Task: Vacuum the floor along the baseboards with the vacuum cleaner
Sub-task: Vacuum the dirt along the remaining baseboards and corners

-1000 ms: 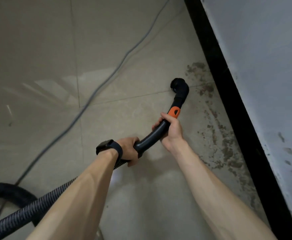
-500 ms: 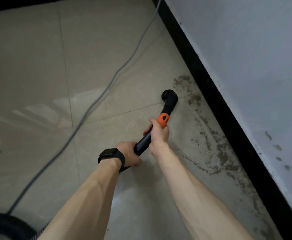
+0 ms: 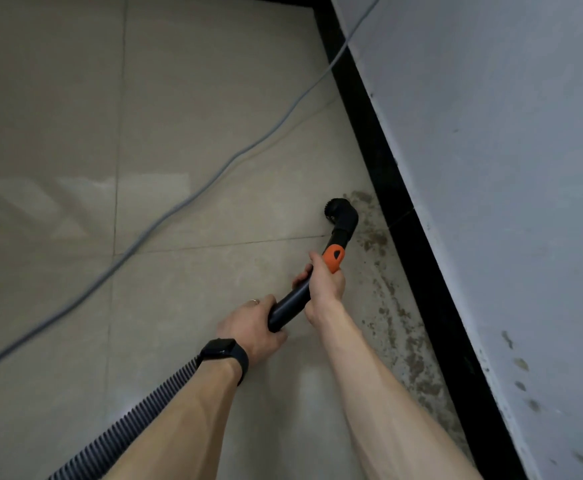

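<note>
I hold a black curved vacuum wand (image 3: 288, 306) with both hands. My left hand (image 3: 252, 327), with a black watch on its wrist, grips the wand's rear end where the ribbed hose (image 3: 137, 410) joins. My right hand (image 3: 324, 285) grips further forward, just behind the orange collar (image 3: 333, 257). The black round brush nozzle (image 3: 340, 214) sits on the beige tiled floor, a short way left of the black baseboard (image 3: 418, 244). Brown dirt stains (image 3: 397, 327) run along the floor beside the baseboard.
A grey power cord (image 3: 186, 202) crosses the floor diagonally from the lower left up to the wall at the top right. The grey-white wall (image 3: 508, 168) above the baseboard has scuff marks. Tiled floor stretches to the left.
The nozzle has moved closer to the baseboard, over the dirt stains. My view has swung so more of the wall and the far corner shows, and the hose coil has left the frame.
</note>
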`<state>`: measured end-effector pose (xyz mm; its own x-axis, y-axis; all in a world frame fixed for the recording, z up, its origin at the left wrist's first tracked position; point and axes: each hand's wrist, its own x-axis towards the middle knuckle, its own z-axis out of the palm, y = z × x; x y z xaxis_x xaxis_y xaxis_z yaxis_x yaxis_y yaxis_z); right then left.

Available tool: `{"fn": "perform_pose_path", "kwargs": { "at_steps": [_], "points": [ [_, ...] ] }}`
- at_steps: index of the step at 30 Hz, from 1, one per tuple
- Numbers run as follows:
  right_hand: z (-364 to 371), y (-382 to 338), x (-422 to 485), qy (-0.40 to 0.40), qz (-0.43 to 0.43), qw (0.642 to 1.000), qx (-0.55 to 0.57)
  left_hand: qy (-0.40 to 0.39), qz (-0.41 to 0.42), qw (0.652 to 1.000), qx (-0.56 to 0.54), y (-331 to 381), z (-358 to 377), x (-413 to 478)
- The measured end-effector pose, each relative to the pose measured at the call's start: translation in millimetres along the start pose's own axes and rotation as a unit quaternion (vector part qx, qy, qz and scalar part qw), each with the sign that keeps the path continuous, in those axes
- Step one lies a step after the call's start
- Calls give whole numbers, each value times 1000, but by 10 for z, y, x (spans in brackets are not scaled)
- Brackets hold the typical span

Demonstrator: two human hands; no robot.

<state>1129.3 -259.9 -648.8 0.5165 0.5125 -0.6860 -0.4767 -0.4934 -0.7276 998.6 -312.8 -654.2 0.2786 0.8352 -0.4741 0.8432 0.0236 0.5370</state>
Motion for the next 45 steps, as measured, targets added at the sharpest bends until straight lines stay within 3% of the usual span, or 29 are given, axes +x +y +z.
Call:
{"fn": "perform_pose_path", "kwargs": {
  "at_steps": [4,18,31,35,42,45],
  "points": [
    [72,-46,112,17,-29,998,-45,41,5,999,-12,52,16,135],
    [215,-341,483,68,-83,986,-124,4,23,999,-37,172,-143,732],
    [396,-588,870,117,-116,971,-174,-61,-8,982,-179,298,-217,1141],
    [364,-664,990,94,-134,969,-183,-66,-13,975,-212,395,-212,1205],
    [273,-862,1068,-15,-111,977,-183,-59,-32,965,-255,511,-219,1268],
    [313,-869,1041,-13,-92,970,-223,-69,-37,965,-249,534,-211,1243]
  ]
}}
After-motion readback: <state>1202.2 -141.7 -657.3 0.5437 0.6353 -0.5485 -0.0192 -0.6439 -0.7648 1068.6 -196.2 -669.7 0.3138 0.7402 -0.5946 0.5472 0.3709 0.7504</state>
